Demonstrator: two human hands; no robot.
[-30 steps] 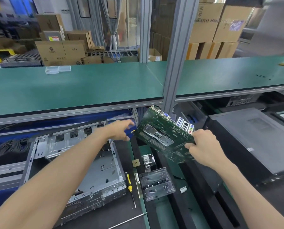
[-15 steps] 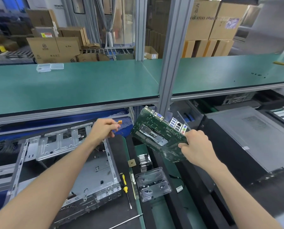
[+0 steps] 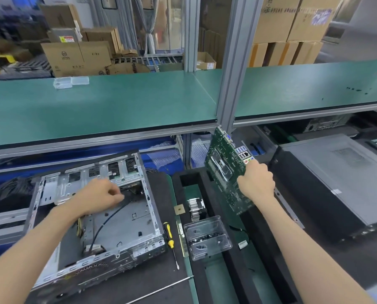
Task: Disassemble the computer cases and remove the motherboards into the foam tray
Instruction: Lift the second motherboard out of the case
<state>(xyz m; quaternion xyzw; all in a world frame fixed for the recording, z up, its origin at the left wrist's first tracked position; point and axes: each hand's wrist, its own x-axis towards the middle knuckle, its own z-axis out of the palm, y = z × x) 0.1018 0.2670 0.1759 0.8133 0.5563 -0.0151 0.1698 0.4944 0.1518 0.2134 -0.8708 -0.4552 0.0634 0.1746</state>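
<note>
Metal case (image 3: 108,218), black cable (image 3: 108,218) inside

An opened computer case (image 3: 100,218) sits at left, a screwdriver (image 3: 170,239) just right of it; a motherboard (image 3: 224,172) stands tilted over the foam tray (image 3: 207,183), a closed case (image 3: 341,183) at right.

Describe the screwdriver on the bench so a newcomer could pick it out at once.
Start at the open grey metal computer case on the lower bench, under the left hand. Just off its right wall, on the dark mat, lies the yellow-and-black-handled screwdriver, tip pointing toward the viewer. Unlike the clear plastic screw box beside it, it is slim and brightly coloured.
</note>
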